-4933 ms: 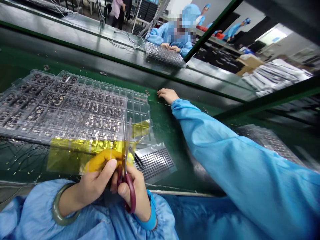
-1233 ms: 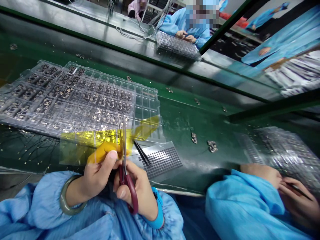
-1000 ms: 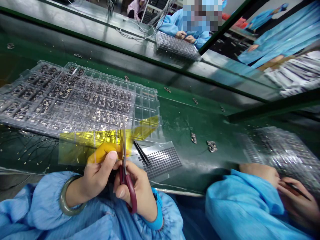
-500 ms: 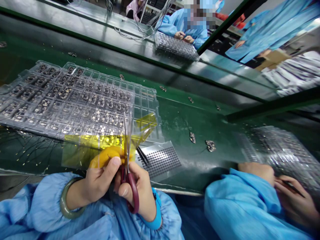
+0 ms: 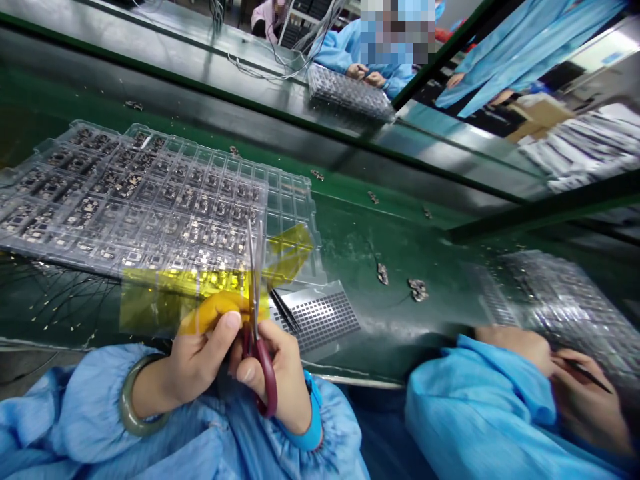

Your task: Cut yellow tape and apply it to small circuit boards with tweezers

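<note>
My left hand (image 5: 205, 350) pinches a sheet of see-through yellow film (image 5: 150, 303) between thumb and fingers; the fingers behind it look yellow through it. Wrapped round the dark red handles of a pair of scissors (image 5: 267, 377) is my right hand (image 5: 283, 360). The two blades point away from me, slightly apart, with the film's right part between or beside them. Beyond both hands lie clear plastic trays (image 5: 295, 193) with small circuit boards in many pockets. Black tweezers (image 5: 285, 310) rest on a sheet of small dark rectangles (image 5: 327, 313) right of the scissors.
Loose small boards (image 5: 417, 290) lie on the green bench (image 5: 360, 227). Black wires (image 5: 65, 297) spread at the left. A co-worker's blue sleeve (image 5: 480, 407) and hands are close on my right, by another tray (image 5: 565, 293). Another person sits across the bench behind a metal rail.
The scissor blades look slightly closer together. Both hands keep nearly the same place with the film, while the view has shifted slightly.
</note>
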Demonstrator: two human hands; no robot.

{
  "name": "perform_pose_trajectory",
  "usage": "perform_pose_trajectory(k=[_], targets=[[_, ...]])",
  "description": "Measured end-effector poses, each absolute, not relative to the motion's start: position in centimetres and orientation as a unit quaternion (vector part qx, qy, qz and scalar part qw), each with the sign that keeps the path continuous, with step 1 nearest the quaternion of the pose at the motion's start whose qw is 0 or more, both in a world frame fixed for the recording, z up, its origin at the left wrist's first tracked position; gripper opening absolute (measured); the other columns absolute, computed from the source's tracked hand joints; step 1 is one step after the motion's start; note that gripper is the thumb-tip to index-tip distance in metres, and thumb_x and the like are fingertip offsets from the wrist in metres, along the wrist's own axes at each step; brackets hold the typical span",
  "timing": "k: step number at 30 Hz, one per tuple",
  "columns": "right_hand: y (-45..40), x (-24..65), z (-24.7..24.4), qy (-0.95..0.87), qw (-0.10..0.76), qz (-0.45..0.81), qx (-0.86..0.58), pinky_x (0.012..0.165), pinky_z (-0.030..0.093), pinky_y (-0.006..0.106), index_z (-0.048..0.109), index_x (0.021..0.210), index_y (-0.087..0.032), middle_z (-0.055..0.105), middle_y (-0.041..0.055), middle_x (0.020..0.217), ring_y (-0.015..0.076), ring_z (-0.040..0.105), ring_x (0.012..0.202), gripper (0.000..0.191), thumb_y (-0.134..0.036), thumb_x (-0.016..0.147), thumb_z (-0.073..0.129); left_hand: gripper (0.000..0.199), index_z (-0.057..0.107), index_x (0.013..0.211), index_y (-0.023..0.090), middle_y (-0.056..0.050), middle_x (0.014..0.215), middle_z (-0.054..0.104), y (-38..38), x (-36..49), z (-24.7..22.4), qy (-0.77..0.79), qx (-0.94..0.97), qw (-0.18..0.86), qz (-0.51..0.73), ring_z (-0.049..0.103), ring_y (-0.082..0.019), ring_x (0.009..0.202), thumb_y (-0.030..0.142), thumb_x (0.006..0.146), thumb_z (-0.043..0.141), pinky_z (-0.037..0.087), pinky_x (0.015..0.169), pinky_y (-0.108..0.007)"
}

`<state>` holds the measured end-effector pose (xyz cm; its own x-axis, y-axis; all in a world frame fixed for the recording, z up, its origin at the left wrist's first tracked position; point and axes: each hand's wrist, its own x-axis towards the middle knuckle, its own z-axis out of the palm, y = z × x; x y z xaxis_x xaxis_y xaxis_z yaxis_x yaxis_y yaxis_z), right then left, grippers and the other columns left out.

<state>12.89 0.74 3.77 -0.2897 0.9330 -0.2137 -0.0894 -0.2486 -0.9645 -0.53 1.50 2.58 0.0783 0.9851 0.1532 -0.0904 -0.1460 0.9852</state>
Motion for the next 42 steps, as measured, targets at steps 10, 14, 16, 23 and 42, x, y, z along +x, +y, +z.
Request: perform_pose_trajectory(k=[10, 14, 16, 23, 42], targets=[[0.7, 13.4, 3.7, -0.496, 0.381, 0.629, -0.461, 0.047, 0.031, 0.023, 0.06, 0.076, -0.017, 0.054, -0.0042, 0.054, 0.0091, 0.041, 0.048, 0.064, -0.075, 0.056, 0.078, 0.024, 0.068, 0.103, 0.026, -0.006, 0.105, 0.073, 1.0, -2.0, 1.5, 0.379, 0.54, 0.499, 0.562, 0.067, -0.021, 0.096, 0.038, 0.097, 0.049, 0.053, 0.09, -0.032], [0.4, 13.7, 3.2, -0.503, 0.384, 0.618, -0.465, 0.048, 0.034, 0.023, 0.062, 0.095, -0.016, 0.057, -0.0039, 0.056, 0.0103, 0.045, 0.049, 0.073, -0.077, 0.058, 0.075, 0.036, 0.071, 0.106, 0.02, -0.011, 0.11, 0.072, 0.9, -3.3, 1.3, 0.401, 0.472, 0.545, 0.565, 0.066, -0.027, 0.103, 0.043, 0.097, 0.046, 0.051, 0.095, -0.039], [0.4, 13.7, 3.0, -0.511, 0.388, 0.604, -0.473, 0.048, 0.036, 0.023, 0.062, 0.094, -0.016, 0.058, -0.0031, 0.057, 0.0111, 0.047, 0.05, 0.072, -0.077, 0.058, 0.075, 0.031, 0.074, 0.101, 0.017, -0.011, 0.101, 0.074, 1.2, -3.6, 1.8, 0.429, 0.452, 0.555, 0.551, 0.067, -0.027, 0.099, 0.038, 0.095, 0.051, 0.052, 0.088, -0.036], [0.3, 14.0, 2.8, -0.513, 0.386, 0.621, -0.45, 0.051, 0.038, 0.024, 0.059, 0.098, -0.018, 0.058, -0.0036, 0.058, 0.0118, 0.048, 0.051, 0.068, -0.075, 0.064, 0.074, 0.028, 0.075, 0.087, 0.017, -0.008, 0.09, 0.075, 2.4, -4.1, 2.7, 0.437, 0.405, 0.571, 0.565, 0.069, -0.027, 0.087, 0.041, 0.089, 0.06, 0.054, 0.078, -0.035], [0.3, 13.6, 2.9, -0.631, 0.303, 0.591, -0.4, 0.07, 0.048, 0.035, 0.054, 0.113, -0.018, 0.065, 0.0062, 0.077, 0.0226, 0.058, 0.075, 0.085, -0.089, 0.066, 0.053, 0.027, 0.065, 0.082, 0.019, -0.002, 0.073, 0.068, 2.8, -0.7, 2.2, 0.486, 0.356, 0.486, 0.633, 0.066, -0.016, 0.071, 0.045, 0.088, 0.063, 0.054, 0.066, -0.026]])
